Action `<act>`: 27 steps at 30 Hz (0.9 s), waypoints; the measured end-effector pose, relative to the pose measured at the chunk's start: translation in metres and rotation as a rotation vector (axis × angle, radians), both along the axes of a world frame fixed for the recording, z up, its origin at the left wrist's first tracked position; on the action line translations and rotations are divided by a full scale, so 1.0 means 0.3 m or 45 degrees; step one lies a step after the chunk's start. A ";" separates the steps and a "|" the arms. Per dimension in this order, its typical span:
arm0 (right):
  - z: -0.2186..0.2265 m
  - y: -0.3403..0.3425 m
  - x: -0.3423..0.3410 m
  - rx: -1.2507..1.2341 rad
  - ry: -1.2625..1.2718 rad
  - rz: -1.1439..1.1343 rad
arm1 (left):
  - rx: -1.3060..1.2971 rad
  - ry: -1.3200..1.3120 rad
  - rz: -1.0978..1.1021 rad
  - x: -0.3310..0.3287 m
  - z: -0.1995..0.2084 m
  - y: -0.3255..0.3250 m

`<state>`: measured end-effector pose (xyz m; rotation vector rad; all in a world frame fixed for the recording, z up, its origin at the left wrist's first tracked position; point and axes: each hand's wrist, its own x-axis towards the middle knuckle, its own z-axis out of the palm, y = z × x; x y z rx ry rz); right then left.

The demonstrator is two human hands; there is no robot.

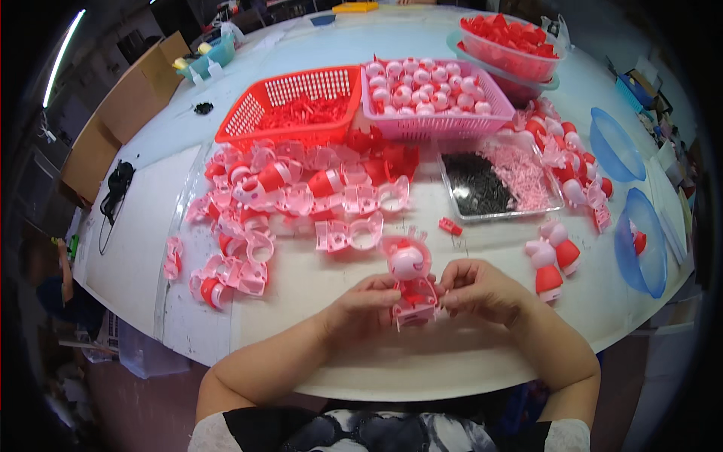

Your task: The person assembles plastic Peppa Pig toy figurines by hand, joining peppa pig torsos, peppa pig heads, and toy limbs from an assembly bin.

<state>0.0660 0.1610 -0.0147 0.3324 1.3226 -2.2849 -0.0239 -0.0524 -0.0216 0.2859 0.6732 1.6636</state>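
Close to the table's near edge, a half-built pink and red toy figure point(412, 290) is held upright. Its round pink and white head point(407, 261) sits above an open body shell with red parts inside. My left hand point(370, 300) is closed on the figure's left side, thumb and fingers gripping the shell. At its other side, my right hand point(480, 289) is closed in a pinch, fingertips against or very near the shell. Whatever is between those fingertips is too small to make out. A small red part point(450, 226) lies beyond my right hand.
Beyond lie pink shell parts point(349, 233) in a pile, a red basket point(290, 75) of red pieces and a pink basket point(437, 128) of round heads. A clear tray point(501, 215) holds black and pink bits. Red-and-pink figures point(548, 273) and blue bowls point(639, 245) are at right.
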 end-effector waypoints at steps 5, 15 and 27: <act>0.042 0.005 -0.023 0.137 0.124 -0.166 | -0.026 0.071 0.149 -0.006 0.009 0.006; 0.027 -0.032 -0.004 0.179 0.238 -0.438 | -0.141 0.116 0.233 -0.015 -0.014 0.027; 0.019 -0.044 -0.010 0.082 0.214 -0.481 | -0.142 0.122 0.152 0.002 -0.008 0.028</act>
